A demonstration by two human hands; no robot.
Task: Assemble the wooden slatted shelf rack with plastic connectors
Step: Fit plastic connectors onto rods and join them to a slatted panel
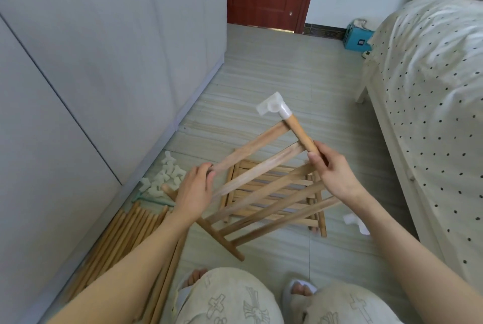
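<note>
Two hands, left hand (194, 191) and right hand (333, 170), are gripped around the slatted panel (261, 180), its capped rail (300, 133) running beyond the right fingers toward the plastic connector (273, 106).

A slatted panel (261, 180) was held above the floor (274, 67), left hand (193, 193) on its left rail, right hand (334, 172) on its right rail. A connector (273, 106) sat on the right rail's far end. A second panel (274, 203) lay on the floor beneath. Left, by the wardrobe (78, 62), lay loose connectors (167, 174) and, nearer, rods (122, 232). The bed (431, 114) stood right.
</note>
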